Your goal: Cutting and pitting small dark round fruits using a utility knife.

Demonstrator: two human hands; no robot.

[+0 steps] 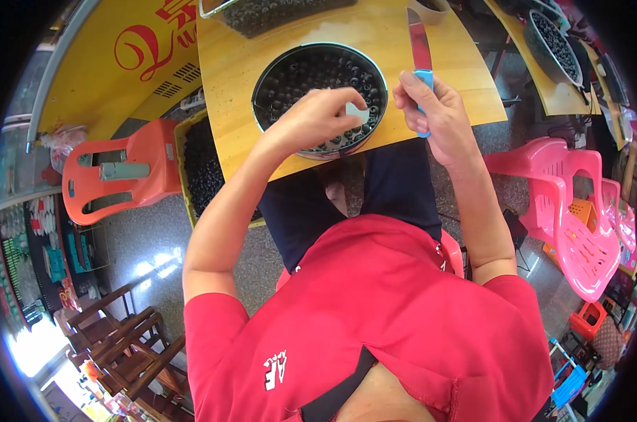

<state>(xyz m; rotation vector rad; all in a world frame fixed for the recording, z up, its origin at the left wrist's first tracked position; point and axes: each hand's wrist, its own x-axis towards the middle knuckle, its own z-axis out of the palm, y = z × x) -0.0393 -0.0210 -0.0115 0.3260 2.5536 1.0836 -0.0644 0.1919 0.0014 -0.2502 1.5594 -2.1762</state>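
In front of me on the wooden table (227,105) sits a round metal bowl (386,105) of small dark, round, berry-like pieces (311,74), some with pale ring marks. A whitish patch shows low on its right side. Over the bowl, my left hand (318,119) curves its thumb and forefinger, with a gap between the tips and nothing visible in it. My right hand (434,116), just right of the bowl, grips the blue handle of a knife (419,49). Its blade points away from me and shows a red reflection.
A clear tub (283,14) of similar dark pieces stands at the table's far side, beside a cup-like container (431,8). Left of the table are a yellow crate (185,169) of dark pieces and an orange chair (128,169). Pink chairs (550,190) stand at right.
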